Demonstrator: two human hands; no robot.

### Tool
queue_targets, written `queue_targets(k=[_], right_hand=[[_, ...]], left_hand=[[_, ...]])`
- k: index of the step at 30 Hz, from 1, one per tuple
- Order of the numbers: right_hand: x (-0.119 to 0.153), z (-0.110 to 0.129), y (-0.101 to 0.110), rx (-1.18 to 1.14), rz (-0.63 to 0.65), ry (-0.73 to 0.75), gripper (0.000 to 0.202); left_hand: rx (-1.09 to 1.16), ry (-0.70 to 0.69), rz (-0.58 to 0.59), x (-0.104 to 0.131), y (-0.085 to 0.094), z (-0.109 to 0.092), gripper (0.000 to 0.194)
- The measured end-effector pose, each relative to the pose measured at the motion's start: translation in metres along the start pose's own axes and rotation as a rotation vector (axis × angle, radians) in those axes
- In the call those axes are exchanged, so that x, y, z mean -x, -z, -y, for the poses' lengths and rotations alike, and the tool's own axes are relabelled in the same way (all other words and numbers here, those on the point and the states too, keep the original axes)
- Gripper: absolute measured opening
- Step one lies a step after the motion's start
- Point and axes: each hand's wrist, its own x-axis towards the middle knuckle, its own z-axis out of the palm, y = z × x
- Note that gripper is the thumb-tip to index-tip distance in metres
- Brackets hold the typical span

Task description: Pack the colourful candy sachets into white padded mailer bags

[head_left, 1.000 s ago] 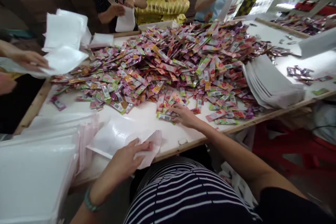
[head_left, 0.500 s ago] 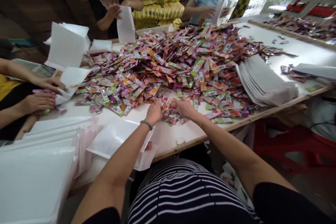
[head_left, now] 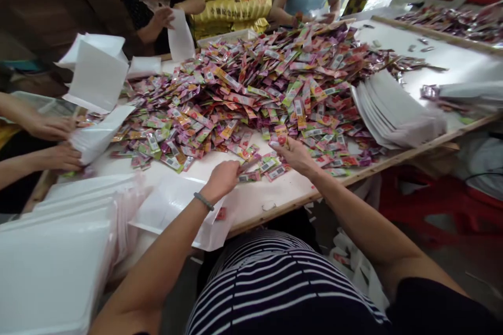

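Observation:
A large heap of small printed sachets [head_left: 220, 94], pink, green, orange and purple, lies on the white table in front of me. At the heap's near edge, my left hand [head_left: 223, 179] pinches a sachet [head_left: 250, 162] that points to the right. My right hand [head_left: 297, 157] grips a pinkish sachet [head_left: 280, 140] between thumb and fingers, over several loose ones. Under my left forearm lies a white plastic bag [head_left: 168, 204], with a red sachet [head_left: 221, 214] showing near its right end.
Stacked white bags [head_left: 55, 261] cover the near left; another white stack [head_left: 396, 115] stands right of the heap. A co-worker's hands [head_left: 58, 144] handle a bag at left, and two people work across the table. A wooden rim [head_left: 286, 207] edges the table; a red stool [head_left: 428, 204] stands below right.
My hands have moved apart, each drawing a sachet from the near edge; the left went left and down, the right went right. The co-worker at left has lifted a bag.

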Motion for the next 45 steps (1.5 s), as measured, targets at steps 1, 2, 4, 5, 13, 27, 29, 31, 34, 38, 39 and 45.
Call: queue_targets(k=[1, 2, 4, 5, 13, 27, 29, 31, 34, 38, 39, 45], right_hand=[[0.003, -0.001, 0.003, 0.001, 0.034, -0.018, 0.031], [0.006, -0.003, 0.006, 0.04, 0.072, -0.017, 0.03], [0.01, -0.01, 0.016, 0.227, 0.158, 0.057, 0.024], [0.013, -0.013, 0.02, 0.356, 0.205, 0.118, 0.019], [0.029, -0.04, 0.021, 1.014, 0.365, 0.298, 0.029], [0.044, -0.029, 0.004, 0.943, 0.408, 0.316, 0.022], [0.055, -0.023, -0.007, 0.906, 0.465, 0.351, 0.018], [0.066, -0.016, -0.016, 0.824, 0.525, 0.399, 0.019], [0.071, -0.005, -0.017, 0.641, 0.661, 0.442, 0.024], [0.039, -0.003, -0.002, 0.491, 0.665, 0.389, 0.03], [0.027, -0.005, 0.0, 0.523, 0.575, 0.364, 0.032], [-0.016, -0.019, -0.015, 0.781, 0.44, 0.348, 0.036]], left_hand=[[-0.017, -0.037, 0.011, 0.002, -0.005, -0.006, 0.026], [-0.032, -0.067, 0.018, 0.003, -0.01, -0.012, 0.029], [-0.061, -0.104, 0.021, 0.005, -0.017, -0.018, 0.032], [-0.074, -0.116, 0.018, 0.005, -0.019, -0.019, 0.032], [-0.122, -0.128, 0.035, 0.013, -0.014, -0.026, 0.033], [0.005, -0.335, 0.123, 0.055, -0.029, -0.082, 0.027], [0.036, -0.365, 0.057, 0.065, -0.033, -0.081, 0.025], [0.087, -0.382, -0.074, 0.073, -0.035, -0.08, 0.023], [0.154, -0.285, -0.181, 0.076, -0.035, -0.076, 0.039], [0.194, -0.112, 0.038, 0.061, -0.028, -0.061, 0.054], [0.207, -0.071, 0.049, 0.054, -0.024, -0.056, 0.051], [0.128, 0.272, -0.122, -0.014, -0.003, -0.025, 0.028]])
